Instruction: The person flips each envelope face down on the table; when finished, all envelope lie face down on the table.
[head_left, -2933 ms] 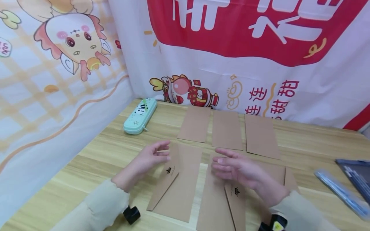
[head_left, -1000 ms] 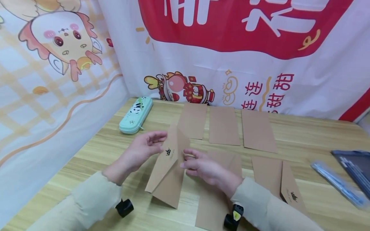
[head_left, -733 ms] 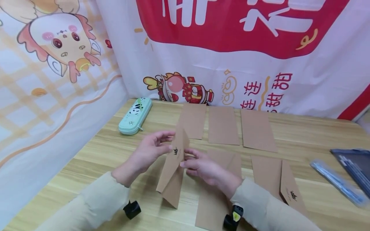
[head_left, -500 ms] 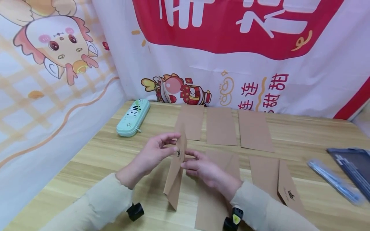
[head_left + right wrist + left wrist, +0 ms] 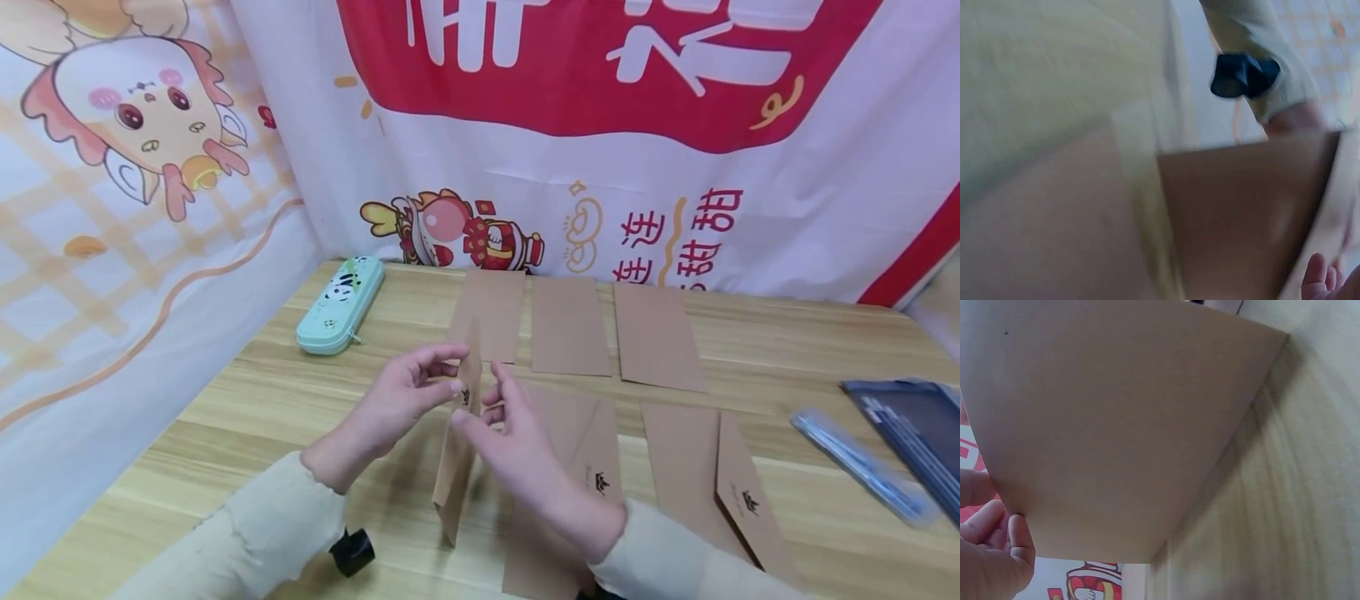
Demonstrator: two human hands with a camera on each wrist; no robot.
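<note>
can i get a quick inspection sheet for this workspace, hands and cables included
surface: wood-grain table
job's things: raised envelope held on edge; middle envelope and right envelope lying down, both crown-printed; three plain brown sheets in a row behind
clutter: mint pencil case back left; clear packet and dark pouch at right
hands: left hand pinches the raised envelope; right hand beside it, grip unclear
cables: nothing seen
surroundings: printed cloths behind and left

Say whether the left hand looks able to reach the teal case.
Probably yes: only tabletop shows between the left hand and the teal case, though that hand holds an envelope.
</note>
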